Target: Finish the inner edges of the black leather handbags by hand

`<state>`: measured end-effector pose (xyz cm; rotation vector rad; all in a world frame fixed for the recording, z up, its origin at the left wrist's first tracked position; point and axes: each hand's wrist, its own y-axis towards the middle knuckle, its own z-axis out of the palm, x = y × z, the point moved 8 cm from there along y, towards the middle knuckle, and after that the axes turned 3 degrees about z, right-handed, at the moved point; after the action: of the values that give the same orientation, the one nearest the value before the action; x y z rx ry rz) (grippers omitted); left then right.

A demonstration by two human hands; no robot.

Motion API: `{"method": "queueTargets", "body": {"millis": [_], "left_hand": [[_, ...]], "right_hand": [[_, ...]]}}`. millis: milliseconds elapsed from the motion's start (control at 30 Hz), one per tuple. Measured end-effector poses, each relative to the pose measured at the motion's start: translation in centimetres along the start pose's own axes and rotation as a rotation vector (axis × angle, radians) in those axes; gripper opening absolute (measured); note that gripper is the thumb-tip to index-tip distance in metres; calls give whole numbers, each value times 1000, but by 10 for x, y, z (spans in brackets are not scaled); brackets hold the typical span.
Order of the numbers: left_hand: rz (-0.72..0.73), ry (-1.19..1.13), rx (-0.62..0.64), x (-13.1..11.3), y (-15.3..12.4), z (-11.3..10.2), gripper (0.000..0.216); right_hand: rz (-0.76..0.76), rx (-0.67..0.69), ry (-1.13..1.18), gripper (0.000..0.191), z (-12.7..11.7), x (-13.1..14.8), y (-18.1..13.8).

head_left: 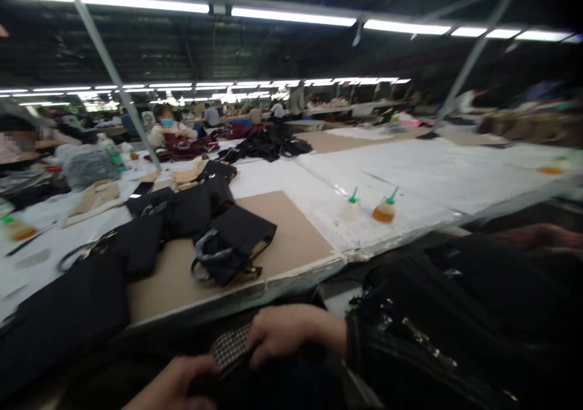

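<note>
Both hands are low in the view, below the table's near edge. My right hand point(291, 334) comes out of a dark sleeve, its fingers curled over a small black-and-white checked piece point(230, 346). My left hand point(175, 386) is at the bottom edge with its fingers bent in toward the same checked piece and the dark material point(273, 386) under it. The picture is blurred, so the left hand's grip is unclear. A heap of black bags with gold fittings point(455, 331) lies just right of my right hand.
Several black handbags point(232, 240) lie on a brown board point(291, 234) on the white table point(410, 173). Two bottles with green nozzles point(385, 209) stand near the table's edge. A slanted metal pole point(109, 64) rises at the left. Other people work at far tables.
</note>
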<state>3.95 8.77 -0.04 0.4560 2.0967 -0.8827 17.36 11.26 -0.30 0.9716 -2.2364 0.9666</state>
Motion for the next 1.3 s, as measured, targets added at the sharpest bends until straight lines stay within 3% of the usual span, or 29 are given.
{"method": "queueTargets", "body": {"millis": [33, 100, 233, 367, 767, 900, 1033, 1300], "left_hand": [[31, -31, -43, -2, -7, 0, 32], [66, -112, 16, -3, -13, 11, 32], [-31, -323, 68, 12, -10, 23, 30], [-31, -258, 21, 13, -10, 21, 25], [35, -8, -33, -3, -12, 17, 28], [29, -21, -50, 0, -12, 16, 30], [22, -94, -36, 5, -11, 19, 33], [7, -108, -1, 13, -2, 20, 31]], "right_hand": [[-12, -11, 13, 16, -2, 1, -7], [-62, 23, 50, 16, 2, -1, -13], [-126, 45, 302, 28, 13, -6, -10], [-168, 34, 452, 48, 17, 1, -5], [-196, -20, 313, 25, 18, 9, 8], [-144, -64, 296, 26, 13, 4, 3], [-97, -100, 242, 14, 11, 0, 3], [-107, -161, 310, 12, 15, -5, 5]]}}
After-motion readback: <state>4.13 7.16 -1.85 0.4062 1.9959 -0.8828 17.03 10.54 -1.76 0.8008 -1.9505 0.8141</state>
